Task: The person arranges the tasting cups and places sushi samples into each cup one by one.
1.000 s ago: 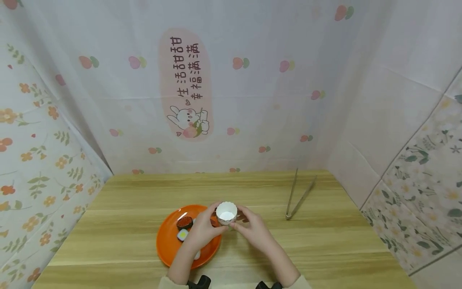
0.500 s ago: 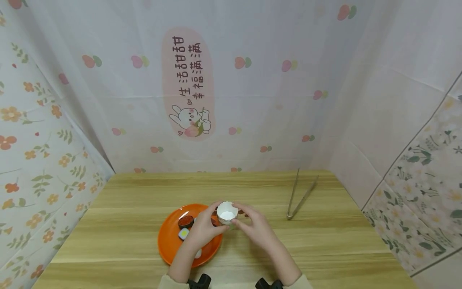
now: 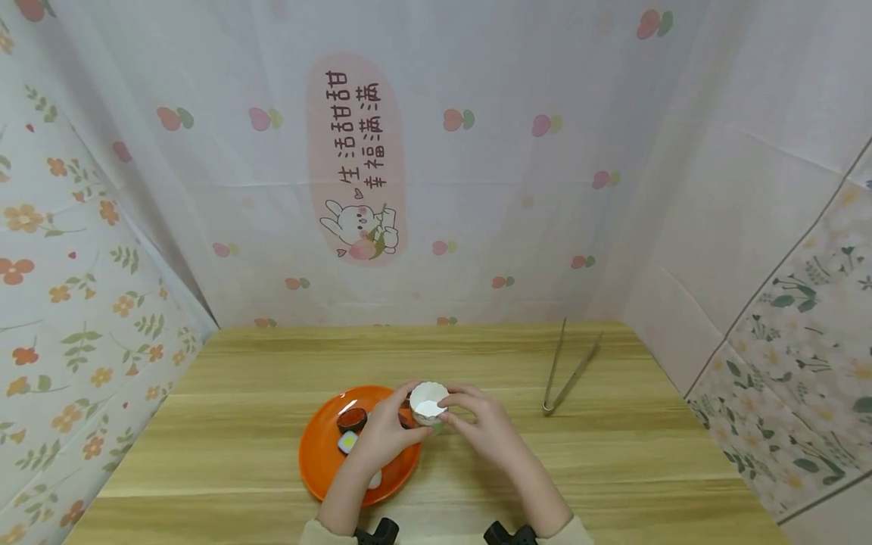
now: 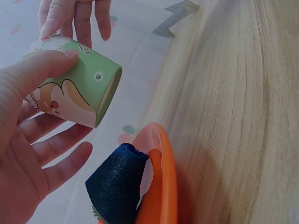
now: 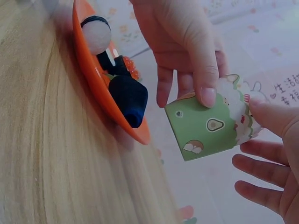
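Note:
A small paper cup [image 3: 428, 393] with a white inside and scalloped rim is held up between both hands, over the right edge of the orange plate. Its green outer wall [image 5: 205, 123] carries a cartoon print with an avocado. My left hand [image 3: 383, 430] grips the cup's side, thumb across the print and fingers behind it. At the rim, my right hand [image 3: 489, 430] pinches the wall between thumb and index finger, its index fingertip over the cup's inside; its other fingers are spread apart in the right wrist view.
Toy sushi lies on the orange plate [image 3: 313, 465]: a red roe piece [image 3: 352, 419], a roll with a yellow centre [image 3: 347, 442] and a dark cone-shaped piece [image 4: 119, 182]. Metal tongs [image 3: 574, 380] lie spread at the table's back right. Printed curtains surround the wooden table [image 3: 647, 454].
My right hand has shifted from the cup's right side to its rim, its index finger now reaching over the edge. The left hand keeps its grip, and the cup stays nearly in place.

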`<state>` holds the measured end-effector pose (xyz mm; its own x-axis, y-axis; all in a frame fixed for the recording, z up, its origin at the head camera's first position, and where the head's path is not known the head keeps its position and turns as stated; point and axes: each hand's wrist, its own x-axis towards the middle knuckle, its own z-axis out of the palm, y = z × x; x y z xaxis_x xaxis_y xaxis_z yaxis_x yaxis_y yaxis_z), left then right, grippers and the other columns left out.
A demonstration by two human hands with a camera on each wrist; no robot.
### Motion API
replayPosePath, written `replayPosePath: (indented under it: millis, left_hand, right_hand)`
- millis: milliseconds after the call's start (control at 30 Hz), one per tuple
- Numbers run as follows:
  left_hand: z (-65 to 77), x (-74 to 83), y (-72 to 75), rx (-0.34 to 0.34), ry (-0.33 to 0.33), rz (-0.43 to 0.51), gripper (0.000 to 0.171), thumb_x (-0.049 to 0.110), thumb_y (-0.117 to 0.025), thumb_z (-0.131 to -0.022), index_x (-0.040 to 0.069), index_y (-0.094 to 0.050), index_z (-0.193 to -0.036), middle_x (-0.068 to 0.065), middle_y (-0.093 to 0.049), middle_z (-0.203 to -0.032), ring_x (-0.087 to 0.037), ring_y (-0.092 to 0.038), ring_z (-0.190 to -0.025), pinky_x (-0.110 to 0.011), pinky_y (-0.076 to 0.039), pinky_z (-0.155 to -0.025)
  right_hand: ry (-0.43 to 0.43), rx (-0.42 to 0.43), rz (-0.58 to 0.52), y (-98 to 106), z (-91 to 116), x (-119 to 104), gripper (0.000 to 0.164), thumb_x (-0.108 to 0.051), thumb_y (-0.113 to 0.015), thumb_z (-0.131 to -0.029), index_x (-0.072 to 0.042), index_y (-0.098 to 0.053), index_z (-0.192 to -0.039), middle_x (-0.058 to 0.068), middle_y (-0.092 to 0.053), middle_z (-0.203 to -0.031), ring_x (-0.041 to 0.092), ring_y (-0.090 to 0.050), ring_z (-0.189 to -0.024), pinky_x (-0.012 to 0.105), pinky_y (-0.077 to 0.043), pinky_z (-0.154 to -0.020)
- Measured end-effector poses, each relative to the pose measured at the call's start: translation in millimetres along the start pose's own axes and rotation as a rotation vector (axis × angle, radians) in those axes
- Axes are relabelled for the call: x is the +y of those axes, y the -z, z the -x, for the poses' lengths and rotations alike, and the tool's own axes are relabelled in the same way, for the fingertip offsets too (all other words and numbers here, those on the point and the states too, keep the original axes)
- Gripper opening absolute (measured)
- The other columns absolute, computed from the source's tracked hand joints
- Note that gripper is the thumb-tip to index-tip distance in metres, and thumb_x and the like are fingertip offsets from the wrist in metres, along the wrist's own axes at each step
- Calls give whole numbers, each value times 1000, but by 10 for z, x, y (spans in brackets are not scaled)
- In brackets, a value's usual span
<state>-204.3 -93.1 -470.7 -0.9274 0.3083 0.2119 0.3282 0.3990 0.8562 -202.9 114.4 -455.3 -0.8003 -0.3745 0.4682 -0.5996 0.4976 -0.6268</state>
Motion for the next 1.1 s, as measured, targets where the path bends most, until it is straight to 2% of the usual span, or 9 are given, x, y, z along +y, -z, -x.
replayPosePath:
  millis: [100, 333, 500, 633, 967, 1100]
  left_hand:
    - [6, -1, -3, 3, 2, 7, 73, 21, -81, -78, 12, -45, -141, -2, -58, -122, -19, -55, -74, -28, -52, -59]
    - [8, -11, -16, 5, -14, 5, 72, 19, -81, -78, 13, -45, -140, -2, -59, -120, -18, -56, -78, -27, -53, -61]
    - [8, -7, -26, -6, -12, 23, 72, 17, -81, -78, 13, -45, -141, -3, -58, -120, -18, -56, -74, -27, -53, -60]
    - [2, -7, -34, -5, -27, 28, 71, 15, -80, -78, 15, -46, -140, -3, -59, -119, -18, -57, -80, -27, -53, -64]
    - [6, 5, -37, -6, -12, 25, 72, 15, -80, -79, 8, -44, -141, -6, -58, -121, -19, -57, -90, -28, -52, -69]
    - [7, 15, -34, -10, 1, 30, 73, 15, -80, -79, 8, -43, -141, -8, -57, -123, -20, -57, -87, -28, -53, -67]
  right_hand:
    - [24, 6, 8, 15, -7, -15, 14, -19, -73, -85, -17, -72, -99, 6, -62, -120, 26, -59, -111, 42, -51, -89]
    - [20, -2, 20, 52, -3, -44, 12, -18, -72, -85, -17, -73, -97, 5, -63, -120, 25, -59, -111, 42, -50, -89]
    - [31, -3, 21, 62, -5, -34, 10, -16, -72, -85, -16, -74, -95, 6, -63, -119, 24, -59, -110, 39, -52, -88]
    - [15, -8, 17, 71, -2, -26, 9, -15, -72, -85, -16, -74, -94, 4, -64, -118, 22, -59, -110, 36, -52, -87]
    - [30, -1, 9, 74, -9, -27, 9, -17, -71, -86, -14, -74, -93, 5, -64, -117, 24, -60, -108, 37, -53, -84]
    - [39, 7, 8, 74, -16, -27, 8, -16, -72, -85, -15, -74, -92, 6, -64, -117, 25, -61, -107, 37, -53, -84]
